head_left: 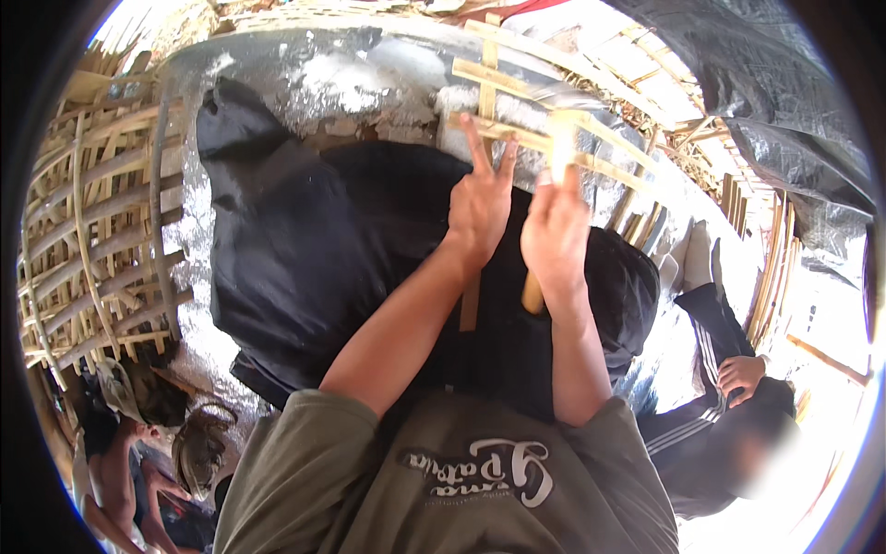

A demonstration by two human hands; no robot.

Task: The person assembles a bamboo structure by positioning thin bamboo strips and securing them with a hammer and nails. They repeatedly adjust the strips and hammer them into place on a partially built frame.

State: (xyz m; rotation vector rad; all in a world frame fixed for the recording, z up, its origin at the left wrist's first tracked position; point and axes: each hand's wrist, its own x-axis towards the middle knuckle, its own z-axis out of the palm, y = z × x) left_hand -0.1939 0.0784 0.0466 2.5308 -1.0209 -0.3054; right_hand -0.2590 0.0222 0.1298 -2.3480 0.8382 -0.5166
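A lattice of flat, pale bamboo slats (487, 78) lies before me, its lengthwise strip running down under my left hand toward my lap. My left hand (480, 198) rests on it, two fingers stretched apart and touching a crosswise slat (531, 138) on either side of the crossing; its other fingers look curled. Right of it, my right hand (556, 235) is closed around a wooden-handled tool (532, 294). The handle's butt sticks out below the fist. Its upper end is a bright blur over the lattice, so I cannot make out its shape.
Black cloth (286, 249) covers my lap. Woven bamboo latticework (101, 231) stands at left. A person in dark striped clothing (706, 415) sits at right; another person's bare limbs (115, 471) show at lower left. Dark plastic sheeting (784, 102) hangs at upper right.
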